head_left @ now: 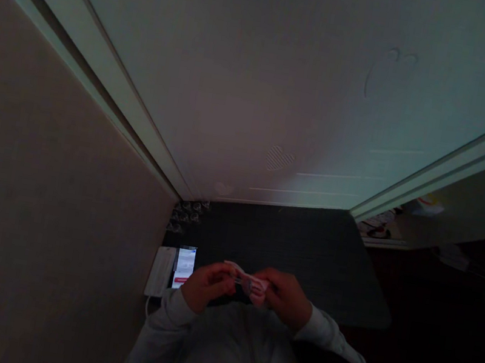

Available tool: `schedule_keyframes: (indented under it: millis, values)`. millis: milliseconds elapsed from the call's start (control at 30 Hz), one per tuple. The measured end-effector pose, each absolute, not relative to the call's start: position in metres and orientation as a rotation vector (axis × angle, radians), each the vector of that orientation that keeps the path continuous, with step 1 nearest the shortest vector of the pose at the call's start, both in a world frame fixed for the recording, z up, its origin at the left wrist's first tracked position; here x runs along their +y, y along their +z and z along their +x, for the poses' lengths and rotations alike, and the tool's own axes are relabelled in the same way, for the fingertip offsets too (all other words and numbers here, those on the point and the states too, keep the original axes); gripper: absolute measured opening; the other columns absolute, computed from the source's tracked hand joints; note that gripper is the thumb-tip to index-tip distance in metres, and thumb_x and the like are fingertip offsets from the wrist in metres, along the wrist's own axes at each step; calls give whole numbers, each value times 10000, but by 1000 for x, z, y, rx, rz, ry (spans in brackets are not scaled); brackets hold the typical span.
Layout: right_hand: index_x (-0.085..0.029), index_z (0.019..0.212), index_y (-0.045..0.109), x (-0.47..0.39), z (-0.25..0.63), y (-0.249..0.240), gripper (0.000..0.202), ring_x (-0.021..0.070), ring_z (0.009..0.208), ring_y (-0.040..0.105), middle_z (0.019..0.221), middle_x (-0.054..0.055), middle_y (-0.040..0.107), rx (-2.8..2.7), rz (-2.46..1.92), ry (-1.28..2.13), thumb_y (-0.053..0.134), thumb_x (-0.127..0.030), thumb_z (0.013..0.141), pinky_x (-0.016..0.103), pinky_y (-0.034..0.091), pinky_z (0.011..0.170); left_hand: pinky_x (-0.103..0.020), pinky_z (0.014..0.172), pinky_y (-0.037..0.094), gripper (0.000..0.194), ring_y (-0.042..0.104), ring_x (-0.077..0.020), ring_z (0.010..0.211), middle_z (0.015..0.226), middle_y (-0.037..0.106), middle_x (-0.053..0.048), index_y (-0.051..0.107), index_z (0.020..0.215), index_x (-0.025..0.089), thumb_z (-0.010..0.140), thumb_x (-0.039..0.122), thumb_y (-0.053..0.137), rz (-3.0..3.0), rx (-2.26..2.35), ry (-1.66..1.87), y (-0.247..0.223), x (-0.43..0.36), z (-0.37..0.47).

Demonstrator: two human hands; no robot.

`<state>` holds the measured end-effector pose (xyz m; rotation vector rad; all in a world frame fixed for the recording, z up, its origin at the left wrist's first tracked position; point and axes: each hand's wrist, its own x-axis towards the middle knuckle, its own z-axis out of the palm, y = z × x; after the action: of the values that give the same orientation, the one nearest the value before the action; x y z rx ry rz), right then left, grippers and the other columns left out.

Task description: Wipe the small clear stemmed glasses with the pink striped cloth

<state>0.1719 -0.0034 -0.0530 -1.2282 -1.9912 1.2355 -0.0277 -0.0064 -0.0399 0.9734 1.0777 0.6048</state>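
A small pink and white item (256,290), which looks like folded fabric or a bow, is held between both hands above the near edge of a dark table (280,236). My left hand (209,285) is closed, its fingers pinching the item's left end. On the other side, my right hand (287,298) is closed round the right end. The item's exact shape is hard to tell in the dim light. Just left of my left hand lies a phone (185,261) with its screen lit.
A white power strip (160,271) with a cable lies at the table's left edge. Several small clear objects (186,214) sit in the back left corner. A wall stands at the left, a white panel with raised hearts (237,101) behind. Assorted items (381,223) are beyond the right side.
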Motion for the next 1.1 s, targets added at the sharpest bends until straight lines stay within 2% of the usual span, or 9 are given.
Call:
schedule_keyframes:
  millis: [100,233,433,700,800,967,1033,1100]
  values:
    - [-166,786,622,-4,172,-53,194,118,601,566,689,23,645,-1938,-1229,1266,437,-161,729,212,401,558,-255,631,398,368,522,-114,652,771,599,-39,565,885,139,620,378,656,1000,1016,642,-45,-9,-30]
    - [-156,756,622,-5,171,-54,190,119,587,559,658,28,638,-1861,-1221,1359,445,-224,747,212,396,540,-260,644,412,352,531,-129,683,779,595,-51,559,936,140,653,334,636,1140,998,634,-49,-11,-35]
    - [-140,731,608,-2,173,-59,151,126,616,538,661,16,613,-1694,-1191,1643,484,-224,711,225,398,565,-269,668,431,295,534,-147,718,812,608,-60,586,905,142,650,283,630,1507,1031,576,-39,-10,-38]
    - [-137,651,551,3,174,-62,103,94,530,469,575,-29,535,-1420,-1153,1946,529,-238,658,211,369,514,-279,713,437,317,568,-162,783,888,632,-58,567,984,162,689,275,592,1652,1095,506,-37,-12,-35]
    - [-138,661,550,3,172,-60,122,96,528,468,585,-24,532,-1459,-1184,1887,510,-252,681,214,369,517,-286,723,433,315,565,-169,802,895,622,-65,550,1000,156,710,279,569,1626,1119,543,-38,-12,-33]
    - [-142,705,590,5,172,-56,166,113,566,488,611,-3,557,-1777,-1271,1514,462,-243,735,217,364,531,-283,721,428,428,559,-169,844,1013,590,-88,447,1102,165,726,347,546,1415,1164,674,-42,-9,-28]
    - [-148,723,601,5,173,-54,167,116,567,503,617,1,577,-1853,-1289,1412,458,-232,740,215,363,527,-264,661,426,389,558,-144,746,881,611,-59,470,1041,158,739,400,513,1321,1246,694,-43,-7,-26]
    - [-152,751,607,4,173,-51,175,121,583,527,646,11,602,-1876,-1278,1363,447,-222,745,216,375,539,-239,574,402,335,519,-111,602,686,578,-13,529,844,147,766,459,437,1275,1303,670,-44,-6,-25]
